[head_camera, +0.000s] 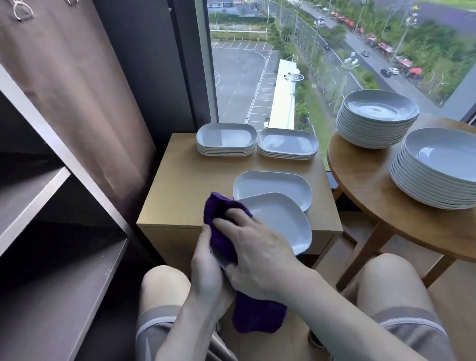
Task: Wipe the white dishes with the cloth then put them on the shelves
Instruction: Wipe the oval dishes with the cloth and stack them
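Purple cloth (220, 232) is pressed onto the near-left end of a white oblong dish (282, 222) by the right hand (260, 256), whose fingers (231, 219) are curled over the fabric. The dish's near edge is gripped through the cloth by the left hand (206, 263), thumb on top. The dish is held tilted over the front edge of the small table (169, 185), overlapping a second dish (271, 185) lying there. Open shelves (35, 194) are seen at the left.
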`<state>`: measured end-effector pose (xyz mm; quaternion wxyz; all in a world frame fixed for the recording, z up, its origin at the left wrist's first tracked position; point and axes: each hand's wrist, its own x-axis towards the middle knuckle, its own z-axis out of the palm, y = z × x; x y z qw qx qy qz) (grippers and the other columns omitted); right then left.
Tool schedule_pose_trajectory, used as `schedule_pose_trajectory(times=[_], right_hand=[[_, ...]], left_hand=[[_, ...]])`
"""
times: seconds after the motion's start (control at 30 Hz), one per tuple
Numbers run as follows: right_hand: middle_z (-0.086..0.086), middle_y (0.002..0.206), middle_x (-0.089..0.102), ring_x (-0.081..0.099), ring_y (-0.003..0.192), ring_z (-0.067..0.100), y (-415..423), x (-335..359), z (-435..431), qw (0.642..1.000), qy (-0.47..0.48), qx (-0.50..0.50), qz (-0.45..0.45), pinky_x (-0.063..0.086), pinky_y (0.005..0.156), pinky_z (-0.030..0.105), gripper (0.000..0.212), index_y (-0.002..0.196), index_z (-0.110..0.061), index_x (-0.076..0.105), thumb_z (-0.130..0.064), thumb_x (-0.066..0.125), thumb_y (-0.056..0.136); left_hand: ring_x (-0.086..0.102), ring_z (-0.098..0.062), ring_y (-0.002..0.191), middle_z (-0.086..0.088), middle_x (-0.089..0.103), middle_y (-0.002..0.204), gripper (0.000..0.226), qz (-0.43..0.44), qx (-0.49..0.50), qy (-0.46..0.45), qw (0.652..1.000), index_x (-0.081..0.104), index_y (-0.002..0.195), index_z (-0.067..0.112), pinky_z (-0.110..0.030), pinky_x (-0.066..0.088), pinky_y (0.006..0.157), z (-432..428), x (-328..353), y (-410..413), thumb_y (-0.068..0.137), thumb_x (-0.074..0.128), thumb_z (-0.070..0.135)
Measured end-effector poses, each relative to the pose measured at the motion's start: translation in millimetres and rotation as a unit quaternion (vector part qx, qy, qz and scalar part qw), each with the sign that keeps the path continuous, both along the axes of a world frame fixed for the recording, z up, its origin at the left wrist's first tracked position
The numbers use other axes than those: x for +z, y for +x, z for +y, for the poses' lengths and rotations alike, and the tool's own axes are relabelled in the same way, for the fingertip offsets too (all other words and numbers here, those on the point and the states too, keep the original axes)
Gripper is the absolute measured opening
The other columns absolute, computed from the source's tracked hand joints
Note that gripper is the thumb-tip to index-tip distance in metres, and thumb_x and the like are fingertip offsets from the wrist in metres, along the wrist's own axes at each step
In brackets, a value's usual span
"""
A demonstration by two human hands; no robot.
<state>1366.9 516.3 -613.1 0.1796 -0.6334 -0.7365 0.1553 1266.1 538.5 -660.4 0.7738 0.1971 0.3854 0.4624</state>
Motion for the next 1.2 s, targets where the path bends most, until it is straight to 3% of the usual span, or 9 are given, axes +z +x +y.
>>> schedule_pose_trajectory(times=[0.17, 0.3, 0.43, 0.57, 0.67, 0.87, 1.03, 1.1, 1.2], right_hand=[[-0.016, 0.125, 0.046, 0.048, 0.105, 0.022, 1, -1, -10, 0.996, -0.051, 0.054, -0.046, 0.048, 0.082, 0.038, 0.046, 0.125, -0.038, 0.053, -0.032, 0.058, 0.080], [-0.016, 0.119, 0.051, 0.050, 0.107, 0.021, 10, -7, -20, 0.997, -0.065, 0.008, -0.049, 0.048, 0.085, 0.037, 0.044, 0.119, -0.037, 0.060, -0.036, 0.054, 0.076], [-0.014, 0.115, 0.057, 0.059, 0.103, 0.022, 44, -12, -10, 0.990, -0.088, -0.099, -0.050, 0.049, 0.081, 0.036, 0.038, 0.112, -0.034, 0.066, -0.036, 0.056, 0.075], [-0.010, 0.112, 0.058, 0.055, 0.092, 0.020, 74, -16, 12, 0.977, -0.107, -0.185, 0.003, 0.050, 0.080, 0.038, 0.026, 0.106, -0.033, 0.068, -0.029, 0.059, 0.082], [-0.010, 0.117, 0.054, 0.049, 0.088, 0.022, 76, -16, 21, 0.975, -0.078, -0.209, -0.003, 0.040, 0.076, 0.035, 0.029, 0.112, -0.031, 0.064, -0.028, 0.057, 0.084], [-0.012, 0.131, 0.047, 0.056, 0.109, 0.027, 42, -3, 16, 0.992, -0.048, -0.111, -0.030, 0.049, 0.086, 0.041, 0.049, 0.131, -0.030, 0.053, -0.030, 0.059, 0.083], [-0.015, 0.133, 0.043, 0.054, 0.108, 0.025, -1, -8, -8, 0.997, -0.049, 0.041, -0.042, 0.052, 0.082, 0.041, 0.054, 0.133, -0.037, 0.046, -0.031, 0.059, 0.080], [-0.016, 0.130, 0.043, 0.054, 0.105, 0.025, -3, -9, -12, 0.996, -0.060, 0.050, -0.046, 0.052, 0.083, 0.042, 0.050, 0.131, -0.039, 0.047, -0.032, 0.058, 0.083], [-0.016, 0.121, 0.048, 0.054, 0.105, 0.024, 8, -7, -14, 0.994, -0.069, 0.054, -0.062, 0.050, 0.085, 0.039, 0.048, 0.128, -0.040, 0.054, -0.034, 0.057, 0.080]], left_hand=[[0.073, -0.040, 0.100, -0.026, 0.071, 0.110, 0.063, 0.019, 0.040, -0.046, 0.998, 0.077, 0.102, 0.005, -0.040, 0.061, 0.080, 6, 2, -5, 0.104, 0.034, 0.051], [0.072, -0.040, 0.111, -0.024, 0.073, 0.122, 0.066, 0.053, 0.110, -0.068, 0.990, 0.070, 0.126, 0.004, -0.049, 0.058, 0.096, 12, 8, -2, 0.107, 0.036, 0.057], [0.078, -0.026, 0.092, -0.009, 0.080, 0.107, 0.045, 0.094, 0.140, -0.034, 0.985, 0.071, 0.118, 0.018, -0.042, 0.063, 0.075, 15, 11, -9, 0.107, 0.046, 0.054], [0.078, -0.026, 0.096, -0.007, 0.080, 0.107, 0.047, 0.131, 0.103, -0.007, 0.986, 0.073, 0.114, 0.018, -0.042, 0.063, 0.081, 8, 10, -2, 0.106, 0.045, 0.055], [0.078, -0.025, 0.093, -0.007, 0.081, 0.105, 0.049, 0.130, 0.078, -0.003, 0.988, 0.074, 0.114, 0.017, -0.036, 0.062, 0.068, 1, 10, 9, 0.106, 0.044, 0.055], [0.077, -0.022, 0.098, -0.004, 0.081, 0.106, 0.048, 0.152, 0.088, 0.028, 0.984, 0.075, 0.115, 0.020, -0.033, 0.061, 0.071, 5, 5, 11, 0.108, 0.042, 0.053], [0.076, -0.037, 0.102, -0.017, 0.078, 0.109, 0.057, 0.096, 0.092, -0.050, 0.990, 0.082, 0.103, 0.015, -0.046, 0.059, 0.089, 4, -5, 4, 0.096, 0.049, 0.061], [0.075, -0.042, 0.103, -0.023, 0.076, 0.112, 0.065, 0.083, 0.086, -0.060, 0.991, 0.078, 0.112, 0.008, -0.048, 0.060, 0.088, 5, -5, -1, 0.097, 0.047, 0.063], [0.070, -0.043, 0.115, -0.025, 0.072, 0.123, 0.069, 0.090, 0.116, -0.048, 0.988, 0.069, 0.130, 0.001, -0.056, 0.053, 0.106, 14, 1, -6, 0.106, 0.038, 0.058]])
